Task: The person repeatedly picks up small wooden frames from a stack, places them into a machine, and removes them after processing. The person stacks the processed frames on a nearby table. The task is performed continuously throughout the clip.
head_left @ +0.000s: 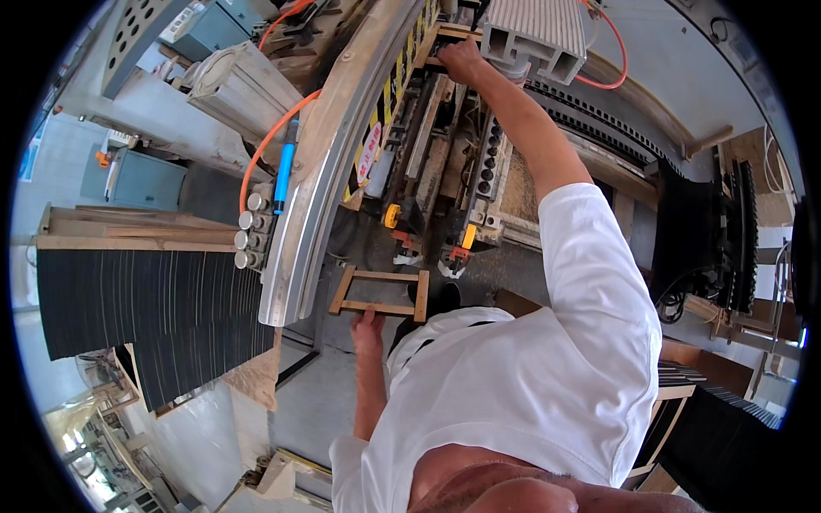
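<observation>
My left hand (pixel 368 332) is closed on the near rail of a small rectangular wooden frame (pixel 383 309), which hangs level above the floor in front of my body. My right arm stretches far forward over the machine. At its far end my right hand (pixel 463 61) grips a second light wooden frame (pixel 424 50), partly hidden by the hand and the machine. Between my hands run the machine's long rails (pixel 428 145), with yellow knobs (pixel 392 215) and orange clips at their near ends.
A curved metal beam (pixel 308 205) with striped warning tape runs along the left, carrying a blue pen-like tool (pixel 286 171) and round metal knobs (pixel 250 221). Stacked dark strips (pixel 145 299) stand further left. A ribbed aluminium block (pixel 539 38) overhangs beside my right hand.
</observation>
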